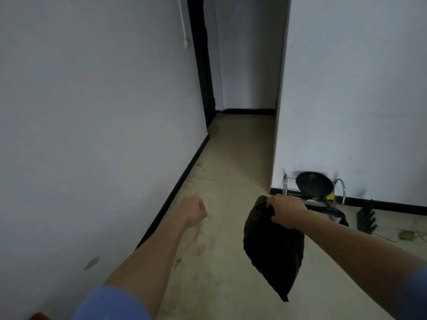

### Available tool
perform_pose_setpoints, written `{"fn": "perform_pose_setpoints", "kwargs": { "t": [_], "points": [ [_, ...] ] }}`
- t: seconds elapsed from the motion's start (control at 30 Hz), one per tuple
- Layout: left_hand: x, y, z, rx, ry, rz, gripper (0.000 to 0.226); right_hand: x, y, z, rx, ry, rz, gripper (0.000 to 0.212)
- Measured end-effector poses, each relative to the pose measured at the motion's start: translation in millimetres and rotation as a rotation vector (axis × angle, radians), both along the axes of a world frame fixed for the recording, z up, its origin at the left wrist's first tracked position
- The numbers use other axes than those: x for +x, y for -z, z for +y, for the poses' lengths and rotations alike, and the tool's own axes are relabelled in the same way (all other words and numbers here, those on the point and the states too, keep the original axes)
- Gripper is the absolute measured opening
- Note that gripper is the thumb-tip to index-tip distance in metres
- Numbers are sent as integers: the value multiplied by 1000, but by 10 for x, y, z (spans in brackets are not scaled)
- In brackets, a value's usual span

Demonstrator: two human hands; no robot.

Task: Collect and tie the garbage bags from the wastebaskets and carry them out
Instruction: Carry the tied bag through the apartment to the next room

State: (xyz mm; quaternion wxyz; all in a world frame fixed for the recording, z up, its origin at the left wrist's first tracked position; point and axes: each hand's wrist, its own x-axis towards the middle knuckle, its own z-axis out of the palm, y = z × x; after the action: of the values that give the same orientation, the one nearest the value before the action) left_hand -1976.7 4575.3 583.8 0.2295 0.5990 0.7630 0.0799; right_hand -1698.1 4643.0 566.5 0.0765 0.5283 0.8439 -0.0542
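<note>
A black garbage bag (273, 248) hangs in the air above the pale floor, right of centre. My right hand (285, 210) grips its gathered top, fingers curled round the plastic. The bag's bottom tapers to a point near the lower middle of the view. My left hand (193, 210) is held out in front at the left, near the wall's dark skirting, curled into a fist with nothing in it. No wastebasket is in sight.
A narrow hallway (240, 144) runs ahead between white walls to a dark doorway (203, 65) on the left. By the right wall stands a metal rack (339, 188) with a black frying pan (314, 183); a dark object (366, 218) lies beyond it.
</note>
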Motion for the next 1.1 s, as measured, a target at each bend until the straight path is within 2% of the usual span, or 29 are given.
{"fn": "perform_pose_setpoints", "kwargs": {
  "t": [0.23, 0.37, 0.47, 0.73, 0.97, 1.1],
  "points": [
    [-352, 115, 1957, 14, 43, 19, 21, -365, 95, 1969, -10, 28, -4, 33],
    [-548, 175, 3166, 11, 17, -39, 14, -599, 200, 3211, -38, 22, 6, 33],
    [-705, 143, 4030, 47, -5, -73, 32, -783, 119, 4142, -53, 10, 21, 33],
    [-1259, 285, 5855, 26, -34, -130, 41, -1369, -84, 6175, -24, -52, 4, 29],
    [-2028, 496, 7852, 2, -18, -108, 10, -1978, 132, 8077, -59, -17, -5, 29],
    [-2412, 386, 8985, 12, 8, -71, 20, -2281, 127, 9060, -73, 36, 30, 37]
  ]
}}
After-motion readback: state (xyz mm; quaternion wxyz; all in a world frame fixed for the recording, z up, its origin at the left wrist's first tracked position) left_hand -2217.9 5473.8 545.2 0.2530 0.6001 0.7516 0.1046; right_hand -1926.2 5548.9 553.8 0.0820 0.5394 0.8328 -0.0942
